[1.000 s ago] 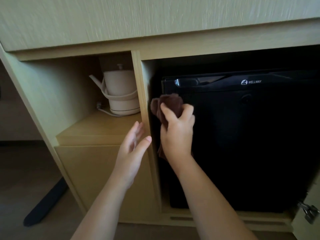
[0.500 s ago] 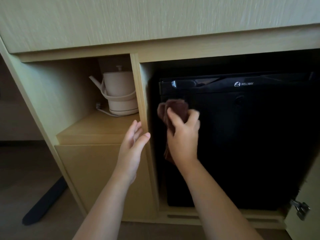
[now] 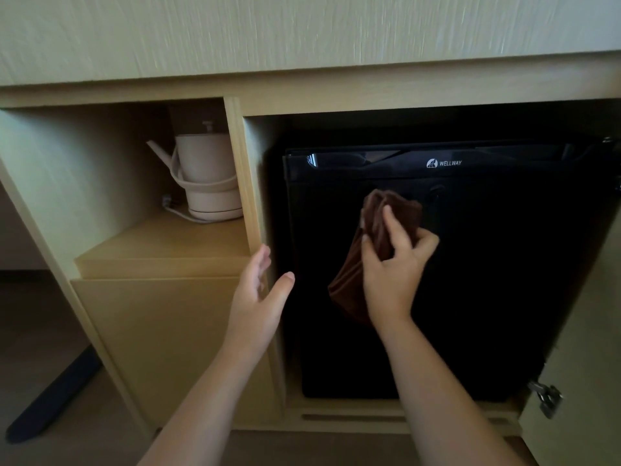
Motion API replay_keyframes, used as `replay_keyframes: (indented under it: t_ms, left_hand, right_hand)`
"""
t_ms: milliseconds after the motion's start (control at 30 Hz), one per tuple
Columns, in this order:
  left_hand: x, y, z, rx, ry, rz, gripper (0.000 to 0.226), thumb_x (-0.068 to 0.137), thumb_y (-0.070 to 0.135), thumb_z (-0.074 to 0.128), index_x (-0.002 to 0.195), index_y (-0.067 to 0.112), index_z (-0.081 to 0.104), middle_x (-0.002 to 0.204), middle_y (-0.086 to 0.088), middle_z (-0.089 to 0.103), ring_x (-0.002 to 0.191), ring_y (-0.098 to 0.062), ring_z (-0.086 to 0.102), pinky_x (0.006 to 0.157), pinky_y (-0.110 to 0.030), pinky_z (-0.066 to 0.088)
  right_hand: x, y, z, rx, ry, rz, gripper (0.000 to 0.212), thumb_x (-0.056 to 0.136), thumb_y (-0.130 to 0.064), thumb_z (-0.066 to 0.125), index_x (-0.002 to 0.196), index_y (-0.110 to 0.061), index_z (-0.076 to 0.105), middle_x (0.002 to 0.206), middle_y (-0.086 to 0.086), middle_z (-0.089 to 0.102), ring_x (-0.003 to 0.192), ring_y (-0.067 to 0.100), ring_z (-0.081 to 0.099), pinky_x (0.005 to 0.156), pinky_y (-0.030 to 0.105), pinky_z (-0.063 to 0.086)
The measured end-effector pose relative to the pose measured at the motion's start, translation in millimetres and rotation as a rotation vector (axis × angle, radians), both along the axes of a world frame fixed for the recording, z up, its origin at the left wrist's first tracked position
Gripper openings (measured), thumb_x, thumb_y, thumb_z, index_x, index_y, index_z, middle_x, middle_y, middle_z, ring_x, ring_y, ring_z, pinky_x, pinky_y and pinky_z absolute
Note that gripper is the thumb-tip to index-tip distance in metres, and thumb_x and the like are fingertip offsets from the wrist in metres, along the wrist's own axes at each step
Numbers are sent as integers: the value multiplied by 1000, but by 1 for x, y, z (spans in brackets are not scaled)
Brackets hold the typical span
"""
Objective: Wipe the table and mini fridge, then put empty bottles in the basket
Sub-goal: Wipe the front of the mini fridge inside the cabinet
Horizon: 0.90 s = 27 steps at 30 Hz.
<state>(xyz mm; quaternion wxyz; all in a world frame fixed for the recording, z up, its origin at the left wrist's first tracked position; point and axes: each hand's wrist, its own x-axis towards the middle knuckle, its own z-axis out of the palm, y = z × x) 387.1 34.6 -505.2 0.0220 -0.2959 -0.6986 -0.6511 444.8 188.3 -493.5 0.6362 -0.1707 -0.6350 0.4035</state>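
Note:
A black mini fridge point(image 3: 487, 280) marked WELLWAY stands inside the right compartment of a light wooden cabinet. My right hand point(image 3: 393, 267) grips a bunched brown cloth point(image 3: 379, 227) and holds it against the upper middle of the fridge door; a tail of the cloth hangs down to the left of my wrist. My left hand point(image 3: 258, 297) hovers with its fingers straight next to the wooden divider point(image 3: 248, 210) between the two compartments, holding nothing. No bottles or basket are in view.
A cream electric kettle point(image 3: 205, 183) with its cord sits on a shelf in the left compartment, above a closed wooden drawer front point(image 3: 161, 348). A metal hinge point(image 3: 546, 398) juts out at the lower right. A dark table leg point(image 3: 50, 398) crosses the floor at the left.
My right hand has slid the cloth rightward across the fridge door, from its left edge to its upper middle. My left hand has stayed beside the divider.

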Motion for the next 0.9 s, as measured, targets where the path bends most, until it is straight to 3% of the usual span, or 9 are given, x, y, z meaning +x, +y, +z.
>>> replay_keyframes:
  t_ms: [100,233,300,400,567,633,767,900]
  left_hand:
    - [-2,2,-5,-14,-19,10,58,88,22,55,140,27,30,142,10,39,127,-2,36,108,-30,28]
    - [-3,16,-9,-106,-58,0,73,84,33,60,144,30,18,149,10,26,134,-6,26,103,-26,24]
    - [0,29,-12,-152,-91,-31,83,82,36,62,146,28,10,153,7,18,137,-8,20,104,-26,21]
    - [9,49,-20,-292,8,-5,98,77,43,65,146,22,-1,155,5,5,139,-10,11,105,-24,14]
    - [15,61,-22,-364,112,108,110,71,44,70,146,17,-6,155,2,0,139,-18,13,107,-32,19]
    - [16,62,-22,-366,121,125,109,71,43,71,146,17,-5,155,1,1,138,-19,14,107,-33,20]
    - [14,63,-27,-359,132,157,110,70,44,71,146,19,-3,154,2,4,137,-18,17,104,-29,22]
    - [11,58,-36,-335,133,161,109,67,46,71,146,24,-1,154,5,7,138,-12,15,102,-26,20]
  right_hand:
    - [-12,-21,-16,131,-174,51,51,76,-4,68,122,-23,58,112,-1,30,102,19,50,97,15,32]
    - [-2,-22,-41,285,-329,129,54,79,-4,67,125,-27,54,116,-5,29,107,19,50,97,29,44]
    - [15,0,-45,221,-271,84,54,79,-3,67,126,-26,54,116,-2,31,105,15,49,98,23,40]
    - [50,56,-38,86,-129,-65,50,79,-5,68,124,-20,55,113,3,32,102,3,43,96,1,24]
    - [106,141,-30,-175,-29,-288,47,81,-9,66,126,-11,53,118,16,37,114,24,46,87,-8,21]
    - [107,142,-33,-171,-21,-309,46,81,-8,65,126,-10,53,121,18,36,114,22,44,88,-8,21]
    - [68,88,-48,2,-94,-225,50,78,-3,67,125,-14,55,118,11,36,110,20,44,101,11,27]
    - [36,28,-71,228,-283,-105,59,76,-2,69,128,-23,52,124,16,42,108,29,50,94,34,44]
